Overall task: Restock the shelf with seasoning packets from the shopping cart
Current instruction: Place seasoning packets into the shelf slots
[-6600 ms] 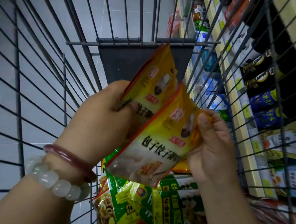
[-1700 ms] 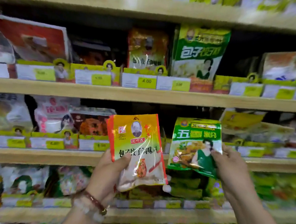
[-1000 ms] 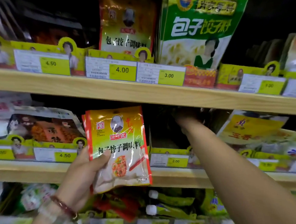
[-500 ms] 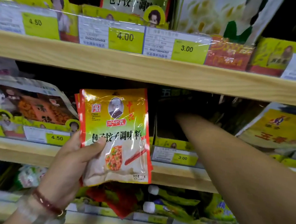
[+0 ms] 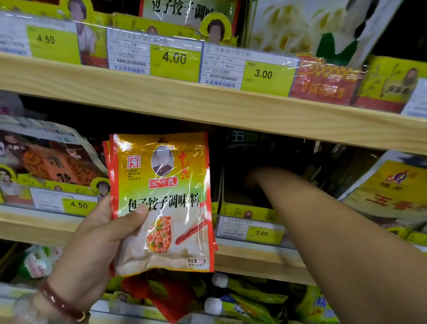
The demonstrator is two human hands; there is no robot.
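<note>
Head view: the left hand [image 5: 93,244] holds yellow seasoning packets [image 5: 161,203], thumb pinched across the front, just before the middle shelf [image 5: 211,111]. More than one packet edge shows. The right forearm [image 5: 328,233] reaches into the dark bay under that shelf; the right hand is hidden, its state cannot be told.

Risks: the rear packet may slip from the one-handed pinch; blind reaching may topple neighbouring packets.

Right hand [image 5: 253,178] now deep in shelf [image 5: 211,111], green packet gone.
</note>
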